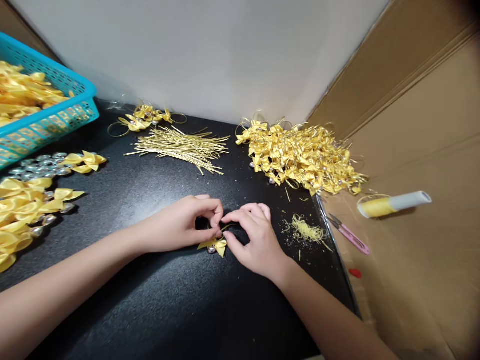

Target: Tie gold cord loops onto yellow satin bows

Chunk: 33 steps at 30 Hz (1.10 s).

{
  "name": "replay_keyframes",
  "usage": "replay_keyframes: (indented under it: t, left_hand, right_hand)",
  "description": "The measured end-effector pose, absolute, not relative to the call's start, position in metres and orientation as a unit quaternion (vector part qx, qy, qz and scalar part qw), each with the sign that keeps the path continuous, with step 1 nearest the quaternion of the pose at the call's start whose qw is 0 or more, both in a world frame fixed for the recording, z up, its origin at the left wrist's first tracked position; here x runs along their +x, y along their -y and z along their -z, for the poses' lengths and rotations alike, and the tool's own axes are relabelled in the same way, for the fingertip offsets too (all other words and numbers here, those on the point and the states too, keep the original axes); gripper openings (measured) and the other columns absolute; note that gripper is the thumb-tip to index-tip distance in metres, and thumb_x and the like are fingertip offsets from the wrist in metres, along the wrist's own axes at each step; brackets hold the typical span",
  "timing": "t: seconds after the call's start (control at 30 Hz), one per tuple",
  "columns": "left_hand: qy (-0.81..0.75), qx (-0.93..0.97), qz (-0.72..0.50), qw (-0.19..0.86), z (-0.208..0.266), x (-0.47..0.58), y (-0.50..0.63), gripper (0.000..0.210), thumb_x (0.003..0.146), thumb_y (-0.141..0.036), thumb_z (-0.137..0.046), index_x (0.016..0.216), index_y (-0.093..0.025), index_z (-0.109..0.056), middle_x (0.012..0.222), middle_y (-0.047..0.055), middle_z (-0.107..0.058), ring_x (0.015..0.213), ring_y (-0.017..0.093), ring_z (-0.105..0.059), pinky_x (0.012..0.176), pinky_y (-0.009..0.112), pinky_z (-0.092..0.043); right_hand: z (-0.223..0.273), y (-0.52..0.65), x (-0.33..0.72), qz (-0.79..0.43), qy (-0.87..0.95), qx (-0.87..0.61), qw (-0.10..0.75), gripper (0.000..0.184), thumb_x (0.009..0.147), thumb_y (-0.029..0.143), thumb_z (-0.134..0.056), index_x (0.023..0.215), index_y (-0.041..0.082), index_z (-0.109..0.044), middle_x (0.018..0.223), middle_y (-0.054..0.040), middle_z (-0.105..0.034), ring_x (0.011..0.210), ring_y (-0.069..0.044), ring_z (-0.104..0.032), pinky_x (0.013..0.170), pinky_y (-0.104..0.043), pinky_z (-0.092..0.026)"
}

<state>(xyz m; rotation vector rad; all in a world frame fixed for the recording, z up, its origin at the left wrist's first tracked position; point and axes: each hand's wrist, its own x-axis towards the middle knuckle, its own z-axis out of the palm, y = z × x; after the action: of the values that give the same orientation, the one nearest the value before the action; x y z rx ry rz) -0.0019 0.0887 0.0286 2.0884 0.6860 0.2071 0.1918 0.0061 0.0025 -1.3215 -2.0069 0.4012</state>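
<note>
Between both pinching hands' grip, left hand (187, 222) and right hand (255, 240), yellow ribbon bow (216, 245).

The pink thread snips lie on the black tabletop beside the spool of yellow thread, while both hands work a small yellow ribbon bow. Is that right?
Not quite. The pink thread snips lie on the brown cardboard, off the right edge of the black tabletop, as the head view shows. The rest holds: they are beside the spool of yellow thread, and the left hand and right hand work a small yellow ribbon bow.

Yellow satin bow (215, 245), turquoise basket (56, 117), pink snips (350, 235), black table (168, 300).
</note>
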Motion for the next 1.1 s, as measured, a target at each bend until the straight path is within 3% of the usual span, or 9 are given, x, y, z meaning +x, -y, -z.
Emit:
replay_keyframes:
  t: [0.23, 0.53, 1.1]
  left_hand:
    - [-0.272, 0.842, -0.083, 0.458, -0.0269, -0.0029, -0.0892, 0.012, 0.09, -0.028, -0.054, 0.082, -0.02, -0.053, 0.078, -0.002, -0.07, 0.076, 0.014, -0.065, 0.072, 0.023, -0.045]
    - [-0.268, 0.828, -0.082, 0.486, -0.0281, -0.0015, -0.0886, 0.006, 0.088, -0.023, -0.057, 0.086, -0.021, -0.052, 0.078, -0.004, -0.072, 0.07, 0.012, -0.065, 0.067, 0.021, -0.044]
    - [-0.271, 0.818, -0.085, 0.501, -0.028, 0.0001, -0.0866, 0.014, 0.08, -0.014, -0.06, 0.08, -0.021, -0.048, 0.075, -0.007, -0.071, 0.071, 0.011, -0.067, 0.073, 0.021, -0.045]
  right_hand:
    - [0.0001, -0.0089, 0.1912, -0.168, 0.771, -0.517, 0.331, 0.009, 0.09, 0.016, -0.06, 0.085, 0.024, -0.061, 0.081, 0.0044, -0.072, 0.083, -0.015, -0.06, 0.092, -0.035, -0.032]
    - [0.0017, -0.0089, 0.1905, -0.156, 0.772, -0.508, 0.349, 0.009, 0.089, 0.016, -0.062, 0.084, 0.023, -0.061, 0.08, 0.0052, -0.07, 0.081, -0.014, -0.058, 0.09, -0.035, -0.031]
    - [0.0014, -0.0096, 0.193, -0.129, 0.765, -0.539, 0.328, 0.013, 0.087, 0.012, -0.061, 0.079, 0.022, -0.059, 0.078, 0.0049, -0.071, 0.077, -0.016, -0.053, 0.084, -0.034, -0.03]
